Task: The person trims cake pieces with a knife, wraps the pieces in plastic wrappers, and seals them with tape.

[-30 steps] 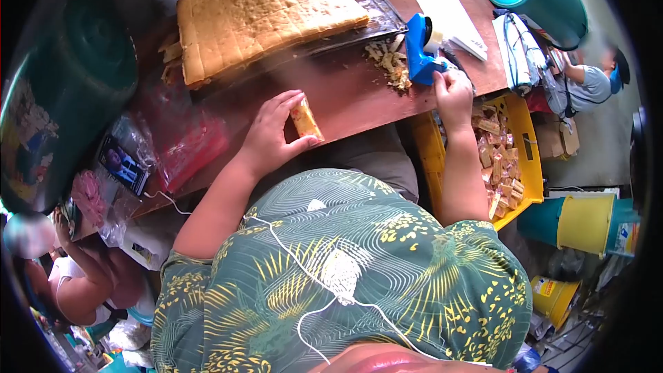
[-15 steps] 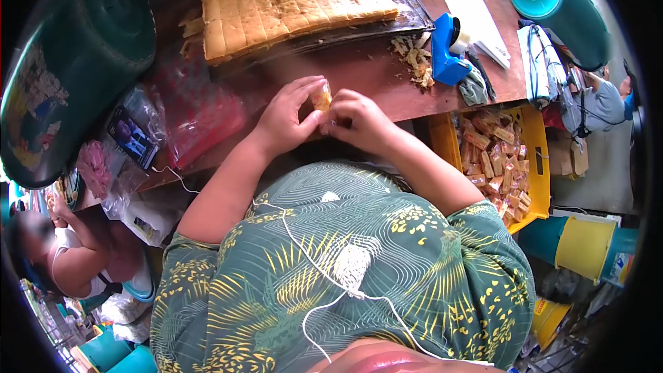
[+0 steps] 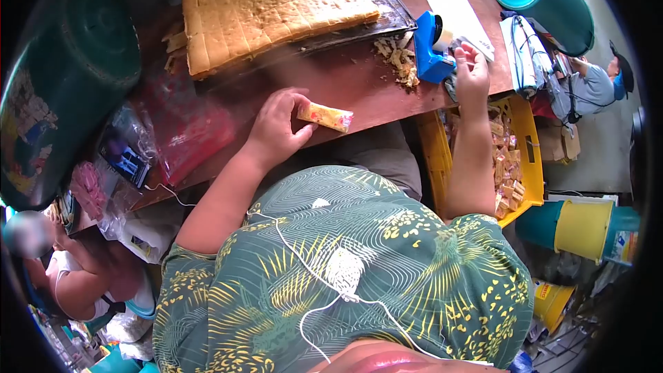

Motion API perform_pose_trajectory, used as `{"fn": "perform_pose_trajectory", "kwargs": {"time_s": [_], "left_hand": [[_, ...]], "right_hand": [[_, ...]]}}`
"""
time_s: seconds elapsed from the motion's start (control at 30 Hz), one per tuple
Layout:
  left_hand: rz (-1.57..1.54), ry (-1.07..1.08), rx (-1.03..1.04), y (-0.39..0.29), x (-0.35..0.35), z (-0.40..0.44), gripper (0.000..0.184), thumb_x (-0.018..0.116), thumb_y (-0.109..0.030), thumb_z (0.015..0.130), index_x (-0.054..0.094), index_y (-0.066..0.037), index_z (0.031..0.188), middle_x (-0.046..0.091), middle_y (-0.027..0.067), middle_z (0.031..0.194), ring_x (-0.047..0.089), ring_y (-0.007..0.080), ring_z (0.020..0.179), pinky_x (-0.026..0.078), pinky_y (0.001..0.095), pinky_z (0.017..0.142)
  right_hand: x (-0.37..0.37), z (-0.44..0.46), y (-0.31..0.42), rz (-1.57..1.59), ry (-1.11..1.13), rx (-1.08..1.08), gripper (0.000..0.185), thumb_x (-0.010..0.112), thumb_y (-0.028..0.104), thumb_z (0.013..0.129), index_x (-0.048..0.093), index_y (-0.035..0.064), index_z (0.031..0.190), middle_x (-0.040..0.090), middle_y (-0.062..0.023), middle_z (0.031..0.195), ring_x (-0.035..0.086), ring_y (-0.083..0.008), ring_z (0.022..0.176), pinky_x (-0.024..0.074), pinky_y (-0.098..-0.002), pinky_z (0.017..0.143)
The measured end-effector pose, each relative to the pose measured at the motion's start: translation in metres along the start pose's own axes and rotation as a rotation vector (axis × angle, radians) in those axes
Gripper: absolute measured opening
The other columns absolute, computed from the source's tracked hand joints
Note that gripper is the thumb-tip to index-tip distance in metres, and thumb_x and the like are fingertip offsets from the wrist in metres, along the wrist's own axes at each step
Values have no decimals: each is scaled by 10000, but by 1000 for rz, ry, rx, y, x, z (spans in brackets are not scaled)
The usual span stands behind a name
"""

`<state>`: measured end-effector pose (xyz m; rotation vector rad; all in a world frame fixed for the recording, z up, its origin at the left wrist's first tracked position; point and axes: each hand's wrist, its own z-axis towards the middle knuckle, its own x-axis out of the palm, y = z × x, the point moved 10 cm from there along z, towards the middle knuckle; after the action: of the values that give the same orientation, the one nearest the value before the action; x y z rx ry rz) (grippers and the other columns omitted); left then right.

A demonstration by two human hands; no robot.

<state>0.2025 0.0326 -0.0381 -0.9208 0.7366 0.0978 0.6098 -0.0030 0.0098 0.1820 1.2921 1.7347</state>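
Note:
My left hand (image 3: pixel 280 124) grips one end of a small cake bar (image 3: pixel 326 117) in a clear wrapper with red print, just above the table's near edge. Beside the blue tape dispenser (image 3: pixel 429 52), my right hand (image 3: pixel 472 72) is raised with its fingers curled and the tips pinched. What lies between those fingertips is too small to make out. A large sheet of cake (image 3: pixel 276 10), scored into pieces, rests on a dark baking tray (image 3: pixel 390 0) beyond my hands. Cake scraps (image 3: pixel 397 62) lie left of the dispenser.
A yellow crate (image 3: pixel 530 159) of wrapped bars stands at right, partly behind my right forearm. Red plastic bags (image 3: pixel 190 131) and a phone (image 3: pixel 124 155) lie at left. Green containers (image 3: pixel 83 62) flank the table (image 3: pixel 359 83). One person (image 3: pixel 83 269) sits at left, another (image 3: pixel 594 93) at far right.
My right hand has left the cake bar and moved right to the tape dispenser. The wrapped bar stays in my left hand, now turned lengthwise toward the right. The view has shifted slightly.

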Motion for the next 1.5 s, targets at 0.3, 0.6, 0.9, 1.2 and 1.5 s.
{"fn": "perform_pose_trajectory", "kwargs": {"time_s": [0.3,0.6,0.9,1.2,1.5], "left_hand": [[-243,29,-24,3,2,-9,428,857,-52,769,575,-63,1089,656,100,1147,655,232,1050,526,335,921],[-299,-46,74,-7,-10,-12,461,900,-107,745,616,-70,1105,649,99,1113,663,223,991,559,342,846],[133,-54,394,-48,-10,-16,418,874,-113,766,628,-42,1097,677,149,1097,679,318,987,559,392,884],[-127,-98,146,-13,-9,-17,432,902,-151,746,627,-58,1066,683,153,1031,677,310,938,554,398,831],[-513,95,-62,-25,3,-7,347,748,-140,927,570,-44,1209,579,115,1261,591,182,1129,476,325,973]], "right_hand": [[24,15,-27,-23,152,77,261,704,291,978,732,35,939,668,-52,851,595,-165,829,482,-349,791],[0,-33,-34,-433,197,-131,224,684,238,949,729,23,908,666,-169,919,642,-318,933,500,-421,853],[179,-177,193,42,1192,-412,362,697,362,942,731,9,867,629,-164,875,644,-316,856,520,-424,786],[175,-152,86,-247,1080,-209,440,776,533,807,779,96,863,725,-121,848,670,-299,999,556,-410,809],[103,-167,124,-159,978,-342,285,788,193,801,647,86,1023,704,-139,967,681,-364,966,553,-463,826]]}}
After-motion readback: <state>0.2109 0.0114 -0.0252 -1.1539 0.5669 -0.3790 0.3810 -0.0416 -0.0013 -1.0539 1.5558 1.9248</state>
